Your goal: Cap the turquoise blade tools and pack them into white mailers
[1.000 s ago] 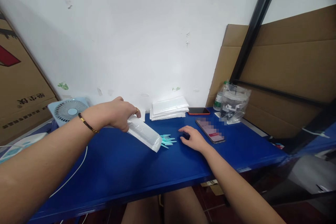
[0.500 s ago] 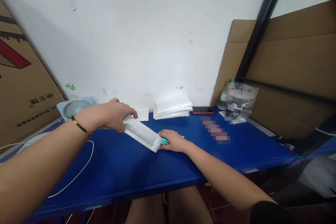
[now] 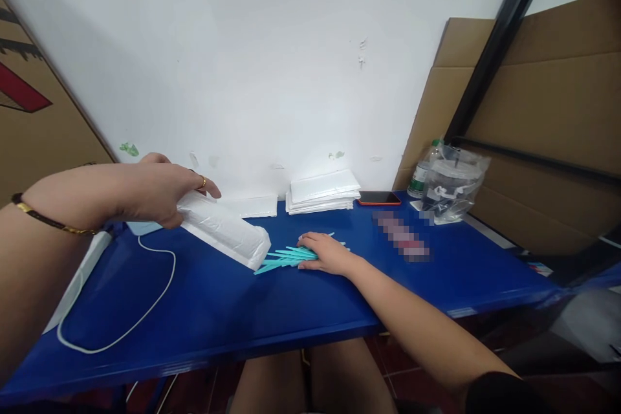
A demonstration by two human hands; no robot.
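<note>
My left hand [image 3: 162, 194] is closed on the upper left end of a white padded mailer bag [image 3: 226, 233], held slanting above the table. The bag's lower right end is beside a loose bunch of thin turquoise plastic sticks [image 3: 279, 260], flat and tapered. Over the sticks' right part lies my right hand [image 3: 325, 253], its fingers curled round them against the table. Several stick tips fan out to the left of that hand, and a few poke out behind it.
On the blue table [image 3: 204, 310], a stack of white mailers [image 3: 323, 191] stands by the wall, with another flat white mailer [image 3: 259, 206] left of it. A phone [image 3: 379, 198], a bottle [image 3: 418, 178] and a clear plastic bag [image 3: 456, 187] are at right. A white cable [image 3: 173, 272] loops at left.
My left hand has drawn the mailer bag leftward, away from my right hand. The turquoise sticks, mostly hidden before, now show fanned out on the table.
</note>
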